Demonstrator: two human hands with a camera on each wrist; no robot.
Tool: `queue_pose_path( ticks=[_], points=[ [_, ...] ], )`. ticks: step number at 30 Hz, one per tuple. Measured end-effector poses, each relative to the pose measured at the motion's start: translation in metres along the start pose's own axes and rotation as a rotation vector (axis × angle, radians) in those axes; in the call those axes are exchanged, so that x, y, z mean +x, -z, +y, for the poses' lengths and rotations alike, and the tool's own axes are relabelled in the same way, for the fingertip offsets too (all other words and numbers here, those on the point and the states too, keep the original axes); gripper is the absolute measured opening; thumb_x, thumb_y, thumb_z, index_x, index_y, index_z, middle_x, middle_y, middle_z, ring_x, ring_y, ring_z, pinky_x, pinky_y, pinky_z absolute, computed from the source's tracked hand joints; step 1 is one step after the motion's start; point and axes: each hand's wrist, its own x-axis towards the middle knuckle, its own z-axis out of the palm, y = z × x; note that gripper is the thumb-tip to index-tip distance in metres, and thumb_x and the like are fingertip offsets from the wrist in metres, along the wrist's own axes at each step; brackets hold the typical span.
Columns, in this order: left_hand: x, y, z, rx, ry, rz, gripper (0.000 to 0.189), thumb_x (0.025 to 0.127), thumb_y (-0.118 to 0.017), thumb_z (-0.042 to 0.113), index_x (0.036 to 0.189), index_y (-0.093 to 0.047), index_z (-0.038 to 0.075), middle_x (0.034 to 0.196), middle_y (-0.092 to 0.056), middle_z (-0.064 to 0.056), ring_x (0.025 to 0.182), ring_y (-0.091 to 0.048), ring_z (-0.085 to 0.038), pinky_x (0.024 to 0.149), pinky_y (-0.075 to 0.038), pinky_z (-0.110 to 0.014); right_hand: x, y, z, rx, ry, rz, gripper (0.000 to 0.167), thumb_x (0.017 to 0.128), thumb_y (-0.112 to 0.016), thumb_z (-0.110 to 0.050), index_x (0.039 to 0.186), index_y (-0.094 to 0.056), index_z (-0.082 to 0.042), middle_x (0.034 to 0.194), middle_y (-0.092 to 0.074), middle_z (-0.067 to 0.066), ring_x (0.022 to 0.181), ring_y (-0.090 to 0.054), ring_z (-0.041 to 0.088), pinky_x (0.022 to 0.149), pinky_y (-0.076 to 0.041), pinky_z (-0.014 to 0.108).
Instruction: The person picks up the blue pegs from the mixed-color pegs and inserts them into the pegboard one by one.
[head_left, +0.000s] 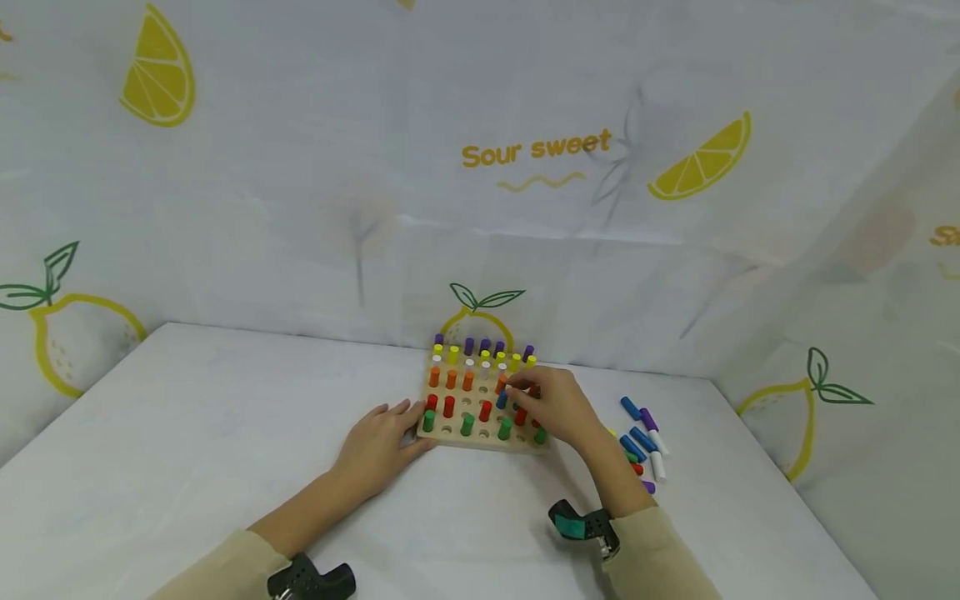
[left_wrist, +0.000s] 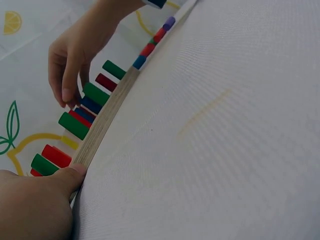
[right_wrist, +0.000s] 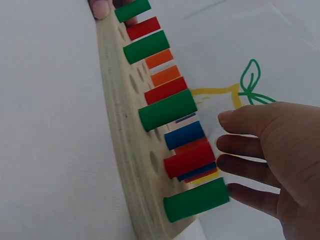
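A wooden pegboard (head_left: 483, 443) lies on the table, with rows of purple, yellow, white, orange, red and green pegs standing in it. My left hand (head_left: 381, 450) holds its near left corner, the thumb (left_wrist: 75, 171) against the front edge. Above the right part of the board is my right hand (head_left: 558, 404), fingers loosely bent and pointing down at the pegs. A blue peg (right_wrist: 184, 136) stands in the board just short of those fingertips. In the right wrist view a gap shows between the fingers and this peg. Another blue peg is partly hidden behind a red peg (right_wrist: 190, 160).
Loose pegs lie in a pile to the right of the board, among them a blue peg (head_left: 630, 407), a white peg (head_left: 657, 467) and a purple peg (head_left: 648, 418). A white cloth with lemon prints rises behind the table (head_left: 247, 417).
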Motion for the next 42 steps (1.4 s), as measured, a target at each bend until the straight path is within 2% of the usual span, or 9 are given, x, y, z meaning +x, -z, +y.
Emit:
queue_pose_path(
  ticks=[5,10,16,24,29,36,42],
  points=[
    [0.001,0.0,0.001,-0.008,0.002,-0.004,0.061,0.089,-0.075,0.043,0.138,-0.063,0.008,0.135,-0.068,-0.014,0.129,-0.063,-0.031,0.115,-0.046,-0.05,-0.003,0.019,0.0,-0.018,0.007,0.03,0.022,0.096,-0.071,-0.024,0.112,-0.076,-0.009,0.109,-0.077,0.007,0.103,-0.069,0.026,0.093,-0.061,0.047],
    [0.001,0.001,0.001,-0.01,-0.004,0.009,0.06,0.089,-0.076,0.042,0.137,-0.064,0.008,0.134,-0.068,-0.015,0.128,-0.063,-0.032,0.114,-0.046,-0.05,-0.007,0.038,0.001,-0.03,-0.004,0.049,0.025,0.098,-0.068,-0.025,0.115,-0.075,-0.008,0.11,-0.077,0.008,0.108,-0.069,0.029,0.098,-0.058,0.053],
    [0.0,0.001,0.001,-0.009,-0.004,0.007,0.06,0.089,-0.076,0.042,0.137,-0.064,0.007,0.134,-0.068,-0.016,0.129,-0.063,-0.032,0.115,-0.046,-0.05,-0.013,0.057,0.007,-0.061,-0.017,0.067,0.024,0.099,-0.067,-0.025,0.116,-0.074,-0.009,0.109,-0.077,0.008,0.101,-0.07,0.027,0.091,-0.061,0.048],
    [0.0,0.001,0.001,-0.001,0.003,0.004,0.06,0.089,-0.076,0.043,0.137,-0.064,0.009,0.134,-0.068,-0.015,0.128,-0.063,-0.032,0.114,-0.046,-0.05,-0.02,0.076,0.02,-0.088,-0.068,0.036,0.025,0.098,-0.067,-0.025,0.117,-0.073,-0.009,0.108,-0.075,0.01,0.099,-0.068,0.026,0.081,-0.063,0.041],
    [-0.001,0.002,0.001,-0.003,0.006,0.0,0.06,0.089,-0.075,0.043,0.137,-0.064,0.009,0.135,-0.067,-0.016,0.129,-0.063,-0.032,0.114,-0.046,-0.05,-0.024,0.084,0.03,-0.094,-0.106,0.006,0.025,0.098,-0.067,-0.025,0.117,-0.073,-0.009,0.107,-0.075,0.01,0.099,-0.067,0.027,0.079,-0.063,0.039],
    [-0.002,0.003,0.002,-0.009,0.005,0.001,0.06,0.089,-0.075,0.043,0.137,-0.064,0.008,0.135,-0.067,-0.016,0.129,-0.063,-0.032,0.115,-0.046,-0.05,-0.028,0.089,0.038,-0.084,-0.139,-0.062,0.024,0.097,-0.068,-0.022,0.114,-0.073,-0.006,0.102,-0.075,0.009,0.096,-0.068,0.025,0.081,-0.063,0.041],
    [-0.002,0.003,0.003,-0.012,-0.002,0.007,0.06,0.089,-0.076,0.042,0.136,-0.064,0.007,0.134,-0.068,-0.016,0.129,-0.063,-0.032,0.115,-0.046,-0.051,-0.03,0.088,0.046,-0.09,-0.217,-0.139,0.029,0.095,-0.07,-0.025,0.115,-0.072,-0.003,0.104,-0.074,0.01,0.096,-0.068,0.024,0.081,-0.064,0.041]
  ],
)
